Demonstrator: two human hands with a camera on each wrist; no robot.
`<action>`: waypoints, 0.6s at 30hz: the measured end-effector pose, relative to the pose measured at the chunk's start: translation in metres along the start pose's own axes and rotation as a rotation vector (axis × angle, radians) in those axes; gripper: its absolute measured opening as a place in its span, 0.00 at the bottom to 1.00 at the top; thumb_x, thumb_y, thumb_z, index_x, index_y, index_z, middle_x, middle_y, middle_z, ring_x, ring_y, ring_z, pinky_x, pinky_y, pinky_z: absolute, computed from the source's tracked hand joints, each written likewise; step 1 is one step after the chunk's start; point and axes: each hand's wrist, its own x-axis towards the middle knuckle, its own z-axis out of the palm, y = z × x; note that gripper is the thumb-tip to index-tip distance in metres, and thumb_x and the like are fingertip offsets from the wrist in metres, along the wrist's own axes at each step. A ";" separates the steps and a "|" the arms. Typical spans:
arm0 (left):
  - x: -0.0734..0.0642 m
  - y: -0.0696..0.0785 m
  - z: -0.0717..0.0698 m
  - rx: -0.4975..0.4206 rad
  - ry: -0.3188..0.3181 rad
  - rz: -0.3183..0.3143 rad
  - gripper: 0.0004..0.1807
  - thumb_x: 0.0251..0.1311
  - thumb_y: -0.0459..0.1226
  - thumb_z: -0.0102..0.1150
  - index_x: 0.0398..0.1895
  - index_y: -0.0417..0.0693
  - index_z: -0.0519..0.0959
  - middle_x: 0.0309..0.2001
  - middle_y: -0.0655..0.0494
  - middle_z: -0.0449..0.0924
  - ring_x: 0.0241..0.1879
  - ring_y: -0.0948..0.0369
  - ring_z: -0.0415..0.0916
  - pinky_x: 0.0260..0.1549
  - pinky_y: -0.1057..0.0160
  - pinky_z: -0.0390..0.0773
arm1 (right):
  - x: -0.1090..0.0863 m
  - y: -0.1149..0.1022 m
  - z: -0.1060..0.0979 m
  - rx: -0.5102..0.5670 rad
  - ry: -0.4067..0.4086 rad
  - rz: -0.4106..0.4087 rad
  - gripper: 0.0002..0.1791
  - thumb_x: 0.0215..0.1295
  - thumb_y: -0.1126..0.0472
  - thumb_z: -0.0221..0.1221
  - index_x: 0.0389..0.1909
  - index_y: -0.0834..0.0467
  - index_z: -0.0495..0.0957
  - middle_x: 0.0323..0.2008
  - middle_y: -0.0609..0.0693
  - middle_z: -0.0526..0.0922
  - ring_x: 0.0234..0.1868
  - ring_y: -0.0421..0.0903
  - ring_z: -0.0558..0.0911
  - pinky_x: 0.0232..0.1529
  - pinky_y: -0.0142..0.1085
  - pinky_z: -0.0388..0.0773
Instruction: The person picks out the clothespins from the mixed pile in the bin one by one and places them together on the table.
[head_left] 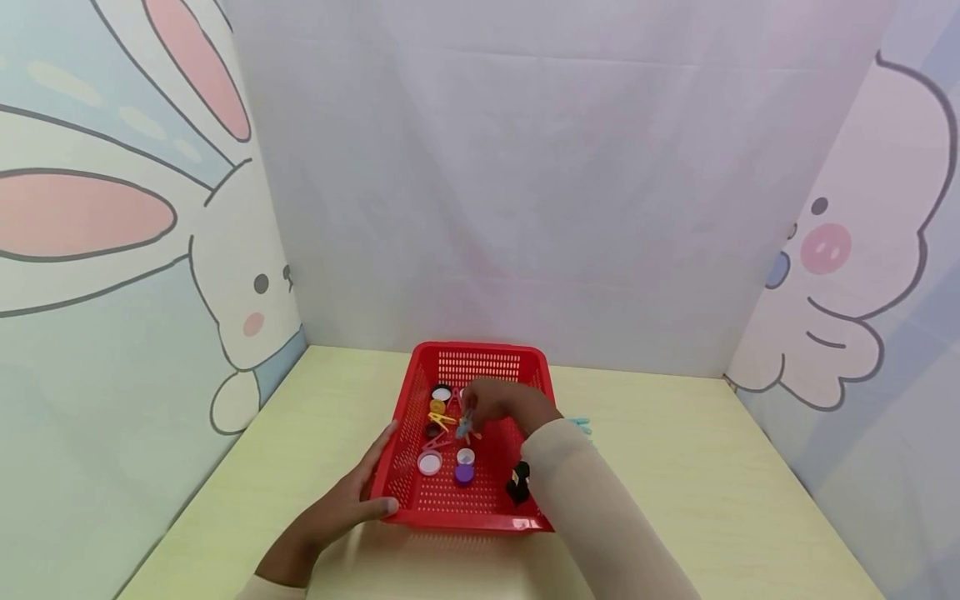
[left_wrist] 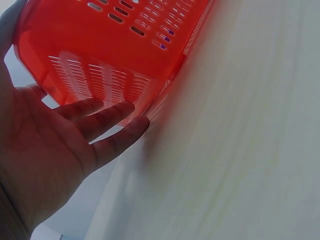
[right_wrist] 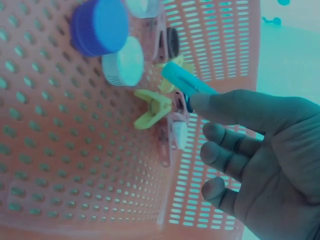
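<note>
A red plastic basket [head_left: 480,521] stands on the table with bottle caps and clothespins inside. My left hand [head_left: 348,492] rests against its left side, fingers spread fairly straight along the outer wall and thumb at the near left corner. Inside the basket, my right hand [head_left: 495,400] pinches a light blue clothespin [right_wrist: 185,79] between thumb and index finger, above the other pieces. Close by lie a yellow clothespin [right_wrist: 152,109] and pink clothespins [head_left: 437,442]. Nearer the front are a purple cap [head_left: 464,475], a white cap [head_left: 466,457] and a pale round lid [head_left: 430,463].
Black objects [head_left: 517,484] lie at the basket's right front, partly hidden by my right sleeve. Light blue clothespins [head_left: 582,426] show on the table just right of the basket. Cartoon-printed panels flank the table, with a pale curtain [head_left: 495,208] behind.
</note>
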 end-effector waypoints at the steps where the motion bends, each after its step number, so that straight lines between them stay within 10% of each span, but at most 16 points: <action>1: 0.000 0.000 0.000 0.001 0.001 -0.001 0.63 0.68 0.42 0.69 0.91 0.71 0.32 0.86 0.33 0.47 0.71 0.44 0.72 0.54 0.54 0.92 | -0.001 0.000 -0.002 0.014 -0.001 -0.017 0.15 0.58 0.68 0.79 0.42 0.51 0.87 0.44 0.50 0.85 0.49 0.50 0.81 0.57 0.51 0.90; 11: 0.000 0.000 -0.001 0.004 0.004 0.012 0.63 0.67 0.42 0.70 0.91 0.72 0.33 0.86 0.34 0.46 0.71 0.43 0.72 0.53 0.54 0.92 | -0.010 0.006 -0.023 0.135 0.032 -0.143 0.14 0.60 0.68 0.78 0.43 0.50 0.90 0.48 0.51 0.86 0.50 0.51 0.81 0.58 0.55 0.90; 18: 0.000 0.001 0.000 -0.002 -0.005 0.021 0.63 0.68 0.42 0.70 0.91 0.70 0.32 0.87 0.33 0.45 0.72 0.41 0.70 0.54 0.54 0.91 | -0.024 0.009 -0.043 0.127 0.079 -0.248 0.10 0.64 0.65 0.76 0.45 0.53 0.91 0.49 0.51 0.86 0.48 0.48 0.80 0.47 0.37 0.89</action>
